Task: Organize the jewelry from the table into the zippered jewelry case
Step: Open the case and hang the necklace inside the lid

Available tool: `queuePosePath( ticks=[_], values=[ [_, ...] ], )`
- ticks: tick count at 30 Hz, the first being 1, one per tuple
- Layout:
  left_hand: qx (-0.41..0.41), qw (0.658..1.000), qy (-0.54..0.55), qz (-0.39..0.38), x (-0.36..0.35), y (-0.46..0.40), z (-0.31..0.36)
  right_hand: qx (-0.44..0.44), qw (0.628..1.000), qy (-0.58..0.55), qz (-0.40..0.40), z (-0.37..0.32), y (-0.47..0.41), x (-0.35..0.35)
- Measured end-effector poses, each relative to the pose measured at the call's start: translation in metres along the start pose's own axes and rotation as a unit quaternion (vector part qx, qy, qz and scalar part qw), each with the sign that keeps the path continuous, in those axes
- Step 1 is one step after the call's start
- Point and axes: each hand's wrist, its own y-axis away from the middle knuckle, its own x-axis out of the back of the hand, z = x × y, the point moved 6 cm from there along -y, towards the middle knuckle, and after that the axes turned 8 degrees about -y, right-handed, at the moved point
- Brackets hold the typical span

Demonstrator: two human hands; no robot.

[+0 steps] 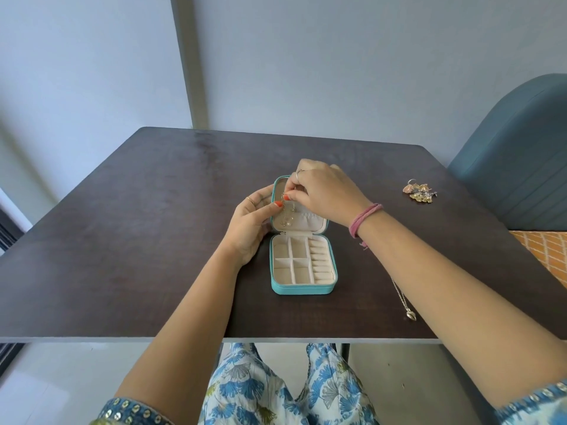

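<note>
Against the teal jewelry case (302,288) lid, both hands' grip pinches a thin gold necklace (287,214).

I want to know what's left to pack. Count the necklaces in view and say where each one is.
2. One gold necklace hangs in the case lid, pinched by both hands. One silver necklace lies on the table, partly hidden under the right forearm.

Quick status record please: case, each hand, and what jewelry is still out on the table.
case: turquoise zippered jewelry case, open, lid propped up
base compartments: look empty
left hand: holds lid's left edge
right hand: pinches thin gold chain necklace at lid's inside
still out: cluster of gold and pink earrings; silver pendant chain, on dark wooden table
</note>
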Motion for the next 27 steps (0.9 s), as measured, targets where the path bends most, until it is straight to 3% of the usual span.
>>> queuePosePath(
  ticks=[5,10,27],
  values=[
    [0.003,1.0,0.005,-0.005,0.001,-0.001,-0.002,0.038,0.993,0.086,0.073,-0.004,0.0,0.001],
    [0.002,1.0,0.01,-0.003,0.001,0.0,-0.001,0.063,0.987,0.094,0.116,-0.004,-0.001,0.004],
    [-0.001,1.0,0.013,-0.01,0.0,0.0,0.001,-0.058,0.984,-0.142,0.09,0.019,-0.013,0.008]
  ],
)
